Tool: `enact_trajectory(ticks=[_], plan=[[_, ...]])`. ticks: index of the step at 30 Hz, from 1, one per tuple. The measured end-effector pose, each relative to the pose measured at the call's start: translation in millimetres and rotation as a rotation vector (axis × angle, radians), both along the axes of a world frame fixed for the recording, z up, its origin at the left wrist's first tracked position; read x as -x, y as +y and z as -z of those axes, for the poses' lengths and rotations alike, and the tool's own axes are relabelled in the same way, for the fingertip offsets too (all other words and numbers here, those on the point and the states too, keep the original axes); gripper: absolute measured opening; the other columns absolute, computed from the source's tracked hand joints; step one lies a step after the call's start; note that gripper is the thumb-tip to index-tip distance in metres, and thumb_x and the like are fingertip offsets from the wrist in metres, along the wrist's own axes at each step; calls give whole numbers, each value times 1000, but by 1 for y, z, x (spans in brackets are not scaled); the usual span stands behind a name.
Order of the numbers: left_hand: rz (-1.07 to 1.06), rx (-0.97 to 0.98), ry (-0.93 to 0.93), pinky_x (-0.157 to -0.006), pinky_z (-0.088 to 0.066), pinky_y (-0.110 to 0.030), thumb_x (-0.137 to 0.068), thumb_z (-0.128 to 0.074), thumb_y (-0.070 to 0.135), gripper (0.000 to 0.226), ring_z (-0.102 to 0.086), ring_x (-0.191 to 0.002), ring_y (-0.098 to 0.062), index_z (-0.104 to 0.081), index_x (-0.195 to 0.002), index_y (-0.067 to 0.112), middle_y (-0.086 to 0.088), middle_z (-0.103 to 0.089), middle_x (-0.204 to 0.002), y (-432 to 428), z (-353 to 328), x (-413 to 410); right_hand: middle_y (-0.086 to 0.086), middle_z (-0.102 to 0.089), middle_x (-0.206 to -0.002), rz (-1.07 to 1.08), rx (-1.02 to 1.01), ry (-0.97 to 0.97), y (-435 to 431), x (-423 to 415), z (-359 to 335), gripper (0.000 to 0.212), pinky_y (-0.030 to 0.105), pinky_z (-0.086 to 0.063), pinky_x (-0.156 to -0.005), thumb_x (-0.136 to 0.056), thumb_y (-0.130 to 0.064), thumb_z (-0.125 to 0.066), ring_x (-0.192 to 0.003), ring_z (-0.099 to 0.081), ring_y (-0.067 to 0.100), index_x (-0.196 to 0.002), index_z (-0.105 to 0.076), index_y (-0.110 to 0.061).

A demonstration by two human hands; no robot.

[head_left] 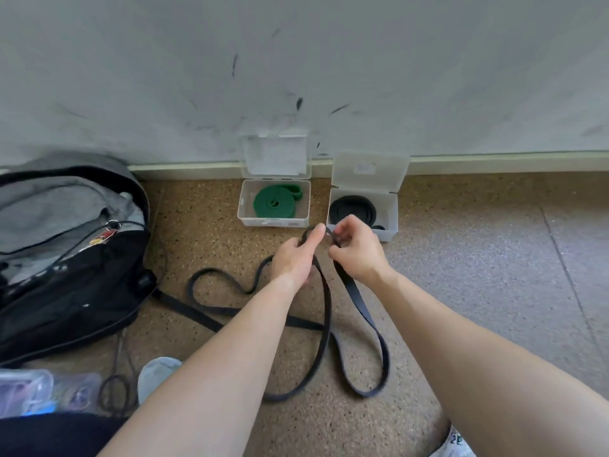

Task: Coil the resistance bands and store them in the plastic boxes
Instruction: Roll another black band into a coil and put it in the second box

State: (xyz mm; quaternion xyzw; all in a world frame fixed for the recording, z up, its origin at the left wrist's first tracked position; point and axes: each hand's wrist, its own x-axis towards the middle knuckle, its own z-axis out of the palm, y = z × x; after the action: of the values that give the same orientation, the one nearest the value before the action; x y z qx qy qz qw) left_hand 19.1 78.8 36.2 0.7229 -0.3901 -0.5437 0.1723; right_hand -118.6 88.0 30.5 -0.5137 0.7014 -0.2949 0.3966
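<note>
Left hand [292, 258], right hand [357, 250]; seemingly curled

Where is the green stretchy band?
In the head view, the coiled green band lies inside the left plastic box by the wall, beside the right box holding a black coil.

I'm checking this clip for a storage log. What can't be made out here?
Head view only:
- Whether the loose black band has a coil started: hidden inside the left hand and right hand gripping it.
- Label on the left box lid: too blurred to read.
- Near corner of the right box: covered by the right hand.
- Clear pouch, lower left: blurred, cut by the edge.
</note>
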Motion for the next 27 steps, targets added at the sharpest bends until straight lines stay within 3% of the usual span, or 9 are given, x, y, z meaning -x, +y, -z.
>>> enact_trajectory(ticks=[4,6,8,11,14,18,22,25,27], plan=[[-3,34,72,-53,-58,-29,-83,-62,68,68,-74,-75,-20,-58,-128,17,-4,-65,-118,-7,-33,3,-7,-66,-86,-117,46,52,-3,-2,-24,24,39,-57,-74,-78,-10,-72,-81,-65,16,-93,-57,-21],[13,52,94,-59,-62,-31,-90,-64,51,44,-73,-75,-22,-64,-115,15,-10,-68,-112,-8,-51,4,-6,-64,-95,-153,12,57,-2,-4,-33,30,38,-56,-74,-74,-16,-76,-86,-64,18,-93,-55,-27],[32,86,110,-64,-63,-34,-94,-63,36,18,-73,-76,-24,-60,-94,18,-12,-68,-102,-9,-70,3,-2,-57,-112,-133,-36,17,1,-4,-39,48,33,-52,-79,-71,-21,-82,-100,-60,18,-109,-52,-26],[80,98,210,-71,-64,-40,-94,-62,29,14,-74,-79,-26,-63,-90,16,-14,-73,-94,-13,-97,-1,6,-54,-129,-126,-151,-284,7,1,-53,67,25,-45,-89,-81,-15,-78,-114,-57,20,-138,-44,-17],[132,60,322,-65,-62,-34,-93,-63,32,23,-75,-78,-27,-70,-101,10,-17,-76,-99,-18,-122,-8,17,-70,-122,-204,-274,-525,11,8,-71,34,28,-48,-89,-90,-16,-67,-118,-63,32,-123,-66,-10],[27,66,619,-54,-59,-25,-97,-59,29,19,-74,-71,-25,-68,-95,12,-14,-76,-89,-24,-163,-17,10,-75,-110,-257,-337,-683,13,15,-96,24,39,-45,-98,-82,-36,-75,-113,-68,29,-95,-76,-16],[-103,111,914,-51,-57,-19,-99,-56,24,21,-75,-65,-21,-67,-94,7,-12,-75,-80,-29,-209,-17,12,-75,-97,-405,-329,-513,15,9,-115,6,33,-47,-80,-83,-20,-72,-93,-70,20,-78,-71,-18],[-207,182,1106,-52,-57,-18,-99,-54,21,20,-75,-65,-20,-67,-94,7,-8,-74,-78,-33,-242,-14,11,-76,-88,-441,-252,-442,20,-1,-121,15,33,-54,-85,-89,-4,-64,-91,-73,24,-76,-70,-2],[-189,231,1125,-53,-58,-19,-99,-52,21,19,-75,-66,-20,-67,-97,10,-7,-75,-78,-33,-261,-13,9,-73,-77,-406,-192,-385,23,-7,-125,25,33,-56,-85,-94,-11,-64,-79,-71,20,-77,-68,6]])
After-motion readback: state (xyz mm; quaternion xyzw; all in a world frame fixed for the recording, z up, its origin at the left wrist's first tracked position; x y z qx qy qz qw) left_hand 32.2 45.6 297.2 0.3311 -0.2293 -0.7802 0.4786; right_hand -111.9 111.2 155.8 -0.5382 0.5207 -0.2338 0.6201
